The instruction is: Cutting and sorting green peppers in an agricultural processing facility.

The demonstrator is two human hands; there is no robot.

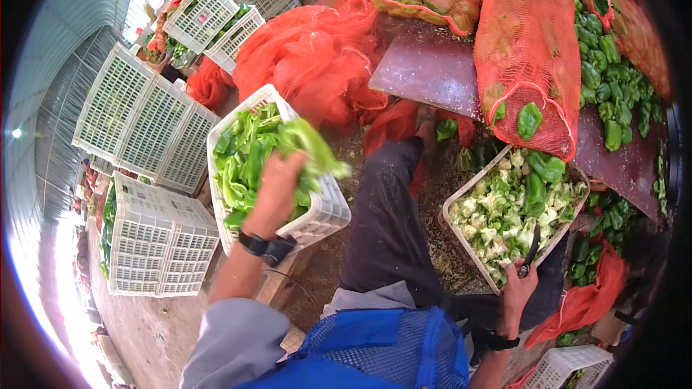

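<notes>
My left hand point(275, 189) is over a white plastic crate point(324, 210) filled with cut green peppers point(241, 162). Its fingers are closed on a green pepper point(311, 148), blurred by motion and apparently cut open. To the right, my right hand point(516, 289) grips a small knife point(532, 246) with a dark, curved blade. The knife lies above the near edge of a shallow tray point(461, 241) full of pale pepper cores point(497, 220). Whole green peppers point(535, 191) rest on the cores at the tray's far side.
A red mesh sack point(526, 43) lies open toward the tray, with a pepper at its mouth. Loose peppers point(613, 94) are heaped on a dark board point(627, 158). Red netting point(310, 50) is piled ahead. Stacked white crates point(144, 119) line the left side.
</notes>
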